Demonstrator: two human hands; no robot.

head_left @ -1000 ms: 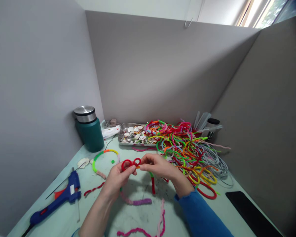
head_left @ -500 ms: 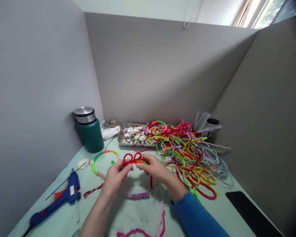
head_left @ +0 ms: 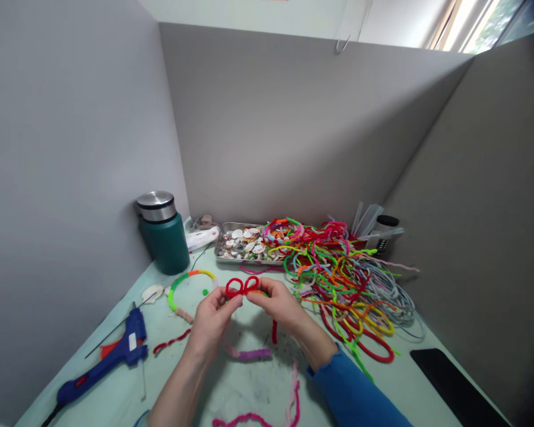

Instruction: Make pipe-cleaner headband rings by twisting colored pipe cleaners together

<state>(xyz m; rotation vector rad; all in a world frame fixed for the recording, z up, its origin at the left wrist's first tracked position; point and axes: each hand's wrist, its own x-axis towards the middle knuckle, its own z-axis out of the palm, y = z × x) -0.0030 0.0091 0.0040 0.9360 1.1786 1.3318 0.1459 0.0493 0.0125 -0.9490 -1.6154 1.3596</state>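
Note:
A red pipe cleaner point(head_left: 234, 287) is bent into two loops side by side, like a bow, above the table's middle. My left hand point(head_left: 216, 311) pinches its left side between thumb and fingers. On the other side, my right hand point(head_left: 273, 302) is closed on the right loop's base. A bit of orange shows by the right fingertips, mostly covered. Under the hands lies a colored pipe-cleaner ring point(head_left: 171, 296), partly hidden by my left hand. Its purple end point(head_left: 256, 354) shows between my wrists.
At left lie a blue glue gun point(head_left: 124, 347) and a green bottle point(head_left: 164, 243). Behind are a metal tray point(head_left: 222, 259) of shells and a heap of pipe cleaners point(head_left: 329, 267). A black phone-like slab point(head_left: 449, 379) is at right; pink pipe cleaners point(head_left: 249, 417) lie in front.
The whole view has shifted slightly, so everything sits a little further right. Both hands keep hold of the red pipe cleaner, and less of the orange piece shows at the right fingers.

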